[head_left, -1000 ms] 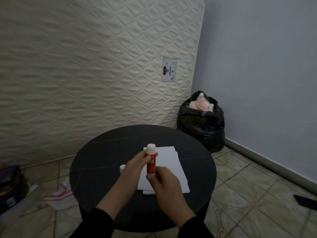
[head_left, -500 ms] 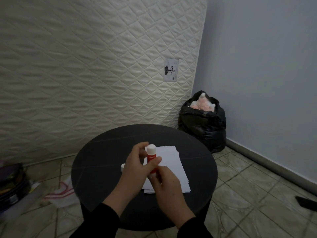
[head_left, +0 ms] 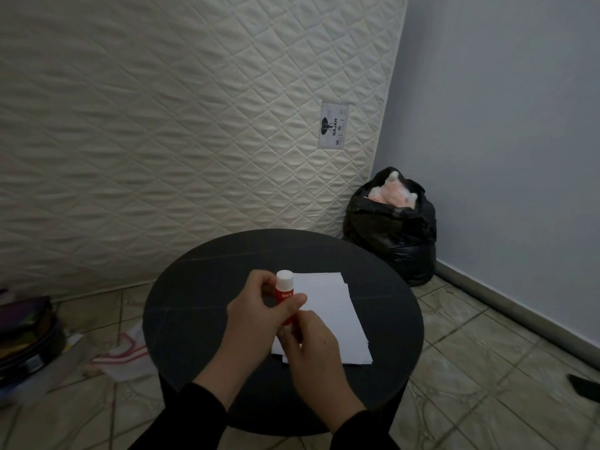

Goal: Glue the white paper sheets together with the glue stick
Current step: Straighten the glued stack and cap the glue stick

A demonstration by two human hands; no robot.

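I see two hands at the centre of the frame, both on one glue stick (head_left: 285, 295). My left hand (head_left: 256, 315) has its fingers (head_left: 259, 280) curled around the red barrel, thumb pressed across its front. My right hand (head_left: 313, 344) pinches the bottom end of the stick, fingers closed on it. The stick stands nearly upright, its white end at the top, above the papers.

One stack of white paper sheets (head_left: 331, 310) lies on the round black desk (head_left: 201, 303), right of centre; I cannot count the sheets, though several offset edges show at the lower right.

One quilted mattress (head_left: 162, 125) leans against the wall in the upper left. One black bag (head_left: 396, 235) sits on the tiled floor (head_left: 470, 368) at right.
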